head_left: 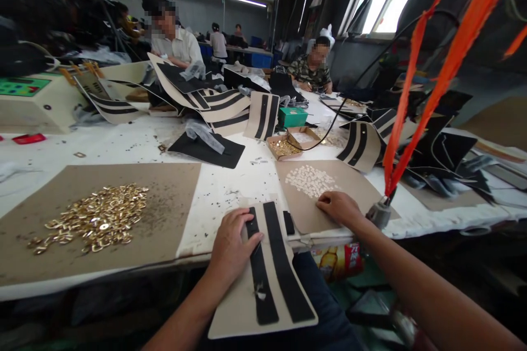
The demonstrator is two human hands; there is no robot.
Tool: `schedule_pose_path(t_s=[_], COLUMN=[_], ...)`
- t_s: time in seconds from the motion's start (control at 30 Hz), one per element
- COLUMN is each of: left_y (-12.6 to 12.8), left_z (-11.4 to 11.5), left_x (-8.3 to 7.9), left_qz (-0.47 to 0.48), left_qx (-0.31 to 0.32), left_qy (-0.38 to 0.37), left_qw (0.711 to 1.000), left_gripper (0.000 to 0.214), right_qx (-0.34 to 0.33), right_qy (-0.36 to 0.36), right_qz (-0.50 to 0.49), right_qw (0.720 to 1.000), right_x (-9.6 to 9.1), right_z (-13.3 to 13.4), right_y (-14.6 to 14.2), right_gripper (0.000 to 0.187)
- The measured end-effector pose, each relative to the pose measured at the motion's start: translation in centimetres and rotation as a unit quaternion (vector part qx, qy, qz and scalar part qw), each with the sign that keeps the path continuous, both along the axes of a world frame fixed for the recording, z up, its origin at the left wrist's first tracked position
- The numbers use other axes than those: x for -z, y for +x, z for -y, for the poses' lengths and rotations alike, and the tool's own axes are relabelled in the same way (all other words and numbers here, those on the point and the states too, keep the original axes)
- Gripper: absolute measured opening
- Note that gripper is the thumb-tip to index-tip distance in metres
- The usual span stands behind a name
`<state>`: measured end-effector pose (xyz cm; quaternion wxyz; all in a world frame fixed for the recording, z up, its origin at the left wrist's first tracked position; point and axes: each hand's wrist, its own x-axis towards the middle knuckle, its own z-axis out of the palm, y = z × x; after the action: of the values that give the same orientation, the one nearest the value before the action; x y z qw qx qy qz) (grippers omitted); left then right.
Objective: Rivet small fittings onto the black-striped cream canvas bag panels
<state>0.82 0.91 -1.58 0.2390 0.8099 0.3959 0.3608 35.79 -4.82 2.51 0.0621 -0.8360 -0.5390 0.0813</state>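
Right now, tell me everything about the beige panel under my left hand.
The beige panel with two long black strips looks thin, smooth and flexible, its near corners rounded. It slopes over the edge of the white table, far end on top, near end reaching toward you. A small pale scrap sits low on the left strip. Your left hand lies on its left side, thumb and fingertips on that strip.

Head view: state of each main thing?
Striped panel: partly off the table
Left hand: thumb and fingers on striped panel
White discs: loose, spread out
Right hand: curled, beside discs; grasp unclear
Gold hardware: loose, heaped
Cardboard box: open, holding gold pieces
Tube lights: lit
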Motion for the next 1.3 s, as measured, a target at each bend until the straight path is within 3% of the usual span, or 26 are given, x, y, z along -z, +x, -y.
schedule_pose_path(t_s=[0.2,0.4,0.5,0.6,0.73,0.93,1.1,1.3], left_y=[0.0,-0.2,-0.2,-0.2,-0.2,-0.1,-0.2,-0.2], left_z=[0.6,1.1,1.2,1.2,1.3,1.2,1.2,1.2], left_x=[-0.2,-0.2,-0.3,-0.2,-0.1,-0.2,-0.5,-0.4], left_qz=[0.004,0.013,0.01,0.01,0.011,0.011,0.011,0.016], left_qx=[-0.006,-0.004,-0.005,-0.008,-0.012,-0.01,-0.007,-0.003], left_qy=[-0.012,-0.019,-0.018,-0.02,-0.023,-0.031,-0.041,-0.036], left_qw=[1.0,1.0,1.0,1.0,1.0,0.999,0.999,0.999], left_gripper=[0.038,0.04,0.041,0.042,0.044,0.043,0.04,0.041], right_qx=[-0.028,-0.082,-0.162,-0.224,-0.257,-0.24,-0.203,-0.209], right_qy=[-0.057,-0.047,0.015,0.054,0.047,0.018,-0.022,-0.055], right_qz=[0.069,0.114,-0.026,-0.221,-0.261,-0.225,-0.215,-0.212], right_qw=[0.996,0.989,0.986,0.948,0.929,0.944,0.955,0.953], right_x=[-0.8,-1.6,-2.2,-2.2,-1.3,-0.5,-1.3,-2.5], right_z=[-1.5,-1.1,-0.8,-1.3,-2.6,-4.0,-4.5,-5.0], right_y=[-0.3,-2.9,-7.0,-12.2,-16.6,-17.3,-17.5,-17.6], right_gripper=[0.019,0.022,0.027,0.029,0.027,0.02,0.015,0.016])
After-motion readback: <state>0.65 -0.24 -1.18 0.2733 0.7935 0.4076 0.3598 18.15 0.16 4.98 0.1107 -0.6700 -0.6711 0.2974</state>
